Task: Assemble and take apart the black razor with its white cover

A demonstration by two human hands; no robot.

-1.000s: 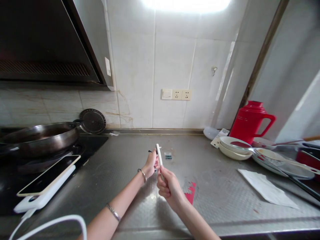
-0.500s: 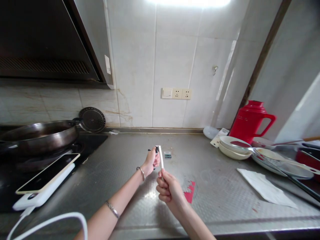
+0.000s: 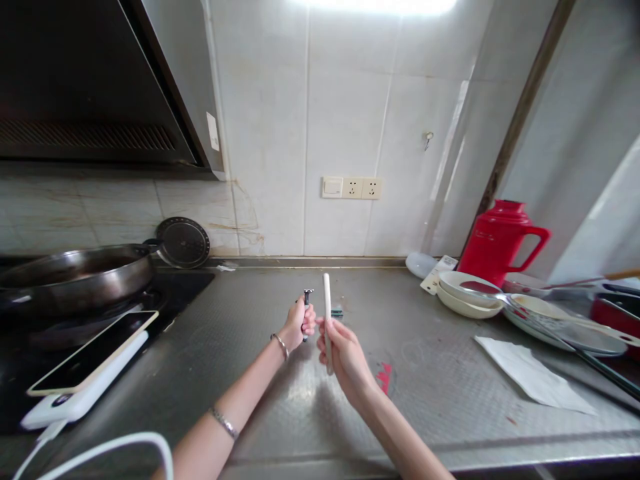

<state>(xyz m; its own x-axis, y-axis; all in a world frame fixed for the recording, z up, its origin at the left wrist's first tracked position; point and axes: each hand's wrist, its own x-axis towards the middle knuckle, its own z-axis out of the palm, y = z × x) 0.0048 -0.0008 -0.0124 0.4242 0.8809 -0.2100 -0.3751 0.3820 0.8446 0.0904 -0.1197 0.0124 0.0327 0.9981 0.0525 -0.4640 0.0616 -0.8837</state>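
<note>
My left hand (image 3: 299,322) is closed around the black handle of a small T-headed tool (image 3: 307,300) that looks like a razor. Its narrow head points up above the fist. Close on the right, my right hand (image 3: 343,347) pinches a slim white stick (image 3: 327,290) and holds it nearly upright. The stick extends above and below the fingers, apart from the tool. Behind the stick, a small greenish flat item (image 3: 337,312) lies on the metal counter (image 3: 240,333), partly hidden. A ragged red patch (image 3: 384,377) shows beside my right wrist.
On the left, a pan (image 3: 90,270) sits on the black stove, with a phone (image 3: 95,353) on a white power bank (image 3: 85,393) and a cable. To the right are a red thermos (image 3: 495,243), stacked bowls (image 3: 465,307), plates, utensils and a white paper napkin (image 3: 533,373).
The tool and the stick have come apart. My right hand has shifted its grip to the stick's lower middle, so more of it shows. My left hand has moved slightly left and down.
</note>
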